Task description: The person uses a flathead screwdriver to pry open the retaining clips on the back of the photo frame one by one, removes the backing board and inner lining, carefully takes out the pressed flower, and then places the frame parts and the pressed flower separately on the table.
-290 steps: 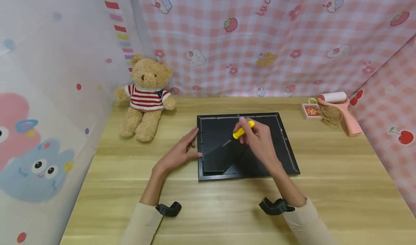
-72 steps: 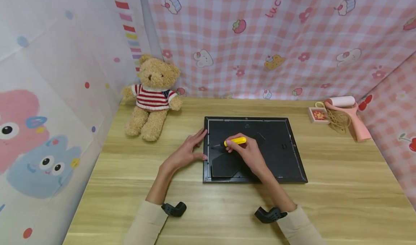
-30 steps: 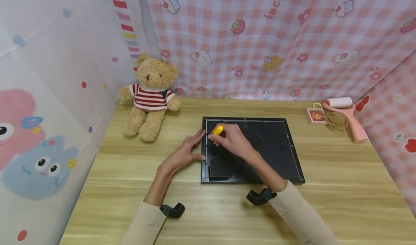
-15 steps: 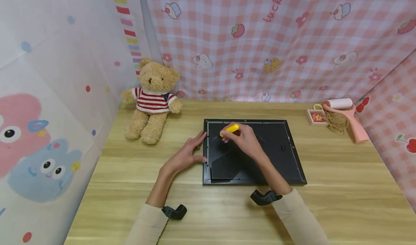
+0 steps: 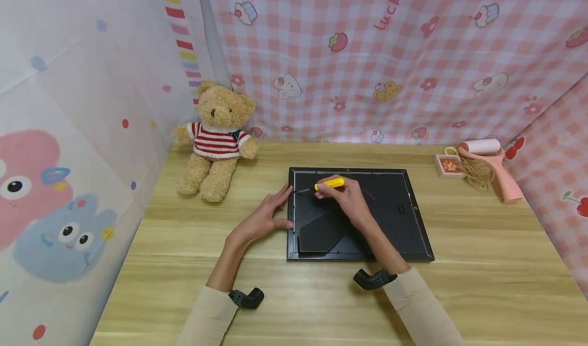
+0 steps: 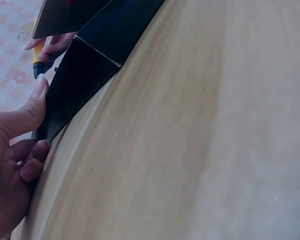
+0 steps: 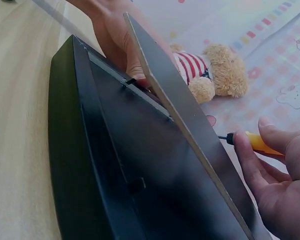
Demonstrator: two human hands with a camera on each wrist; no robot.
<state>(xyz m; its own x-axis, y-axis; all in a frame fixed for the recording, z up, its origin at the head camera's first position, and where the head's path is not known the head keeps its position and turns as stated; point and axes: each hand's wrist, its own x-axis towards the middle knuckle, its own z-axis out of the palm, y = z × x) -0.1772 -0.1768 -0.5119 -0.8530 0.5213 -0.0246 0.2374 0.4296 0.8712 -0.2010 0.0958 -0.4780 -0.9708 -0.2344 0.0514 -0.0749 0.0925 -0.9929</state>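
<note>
A black picture frame (image 5: 395, 233) lies face down on the wooden table (image 5: 321, 305), its stand flap (image 5: 321, 228) raised a little. My right hand (image 5: 346, 198) pinches a small yellow-handled screwdriver (image 5: 328, 184); the metal tip points at the frame's upper left inner edge. In the right wrist view the screwdriver (image 7: 252, 141) shows behind the raised flap (image 7: 190, 125). My left hand (image 5: 264, 217) rests against the frame's left edge with fingers fairly straight; in the left wrist view its thumb (image 6: 30, 107) touches the frame (image 6: 85, 75).
A teddy bear (image 5: 218, 137) in a striped sweater sits at the back left. At the back right lie a pink lint roller (image 5: 487, 165), a coil of string (image 5: 478, 172) and a small red box (image 5: 447, 165). Patterned cloth walls (image 5: 367, 55) surround the table.
My right hand has shifted the screwdriver along the frame's left inner edge toward the upper left corner, laying it flatter. The left hand has stayed at the frame's left edge.
</note>
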